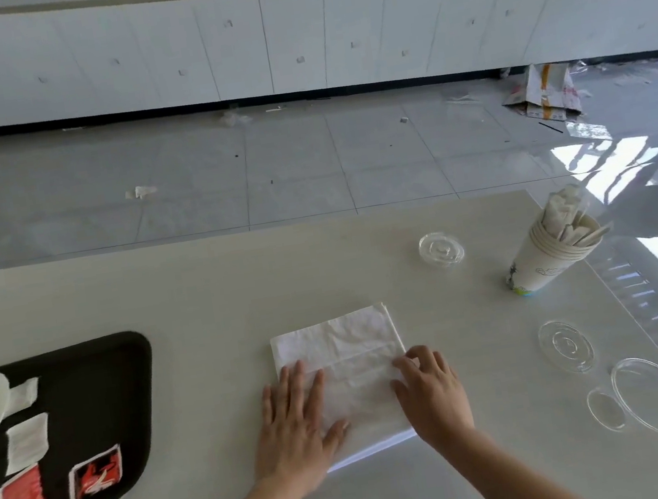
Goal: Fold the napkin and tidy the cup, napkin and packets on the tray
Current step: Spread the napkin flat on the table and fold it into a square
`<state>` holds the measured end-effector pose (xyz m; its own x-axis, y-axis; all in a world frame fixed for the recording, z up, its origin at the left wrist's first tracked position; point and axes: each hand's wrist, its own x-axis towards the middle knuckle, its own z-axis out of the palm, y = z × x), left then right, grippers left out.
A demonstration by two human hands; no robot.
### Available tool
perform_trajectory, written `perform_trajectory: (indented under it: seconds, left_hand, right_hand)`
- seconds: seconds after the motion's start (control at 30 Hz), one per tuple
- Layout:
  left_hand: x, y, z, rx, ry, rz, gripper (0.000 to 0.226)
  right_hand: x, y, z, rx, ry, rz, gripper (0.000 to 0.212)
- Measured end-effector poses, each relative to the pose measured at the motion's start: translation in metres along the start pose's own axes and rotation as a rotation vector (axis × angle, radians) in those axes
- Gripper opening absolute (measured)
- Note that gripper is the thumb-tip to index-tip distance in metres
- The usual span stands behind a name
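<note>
On the tabletop (204,285), right of the black tray (129,407), the white napkin (346,345) lies with its long axis running near to far. The left hand (294,429) presses it, fingers flat. The right hand (434,391) curls its fingers at the right edge, grip unclear.

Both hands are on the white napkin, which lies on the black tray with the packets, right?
Not quite. The head view shows the left hand and right hand on the napkin, but it lies on the table, beside the black tray with the packets.
</note>
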<state>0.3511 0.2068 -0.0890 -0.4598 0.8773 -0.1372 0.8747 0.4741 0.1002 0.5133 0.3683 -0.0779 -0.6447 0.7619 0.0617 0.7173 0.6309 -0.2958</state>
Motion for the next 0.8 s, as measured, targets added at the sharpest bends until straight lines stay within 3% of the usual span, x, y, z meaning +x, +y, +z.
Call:
perform_trajectory:
  seconds: [0.27, 0.5, 0.7, 0.8]
  left_hand:
    - [-0.054, -0.079, -0.009, 0.028, 0.012, -0.123, 0.078]
    - [-0.083, -0.101, -0.009, -0.031, 0.015, -0.177, 0.072]
    - [-0.132, -0.107, -0.003, -0.226, 0.183, 0.069, 0.031]
    - [-0.141, -0.109, -0.005, -0.194, 0.213, 0.128, 0.015]
  right_hand:
    - [-0.009, -0.077, 0.028, -0.068, 0.017, -0.241, 0.022]
    - [-0.025, -0.094, 0.038, -0.049, 0.025, -0.423, 0.035]
    - [-0.043, -0.073, 0.02, 0.057, 0.02, -0.667, 0.008]
    - [-0.048, -0.064, 0.013, 0.044, -0.014, -0.699, 0.009]
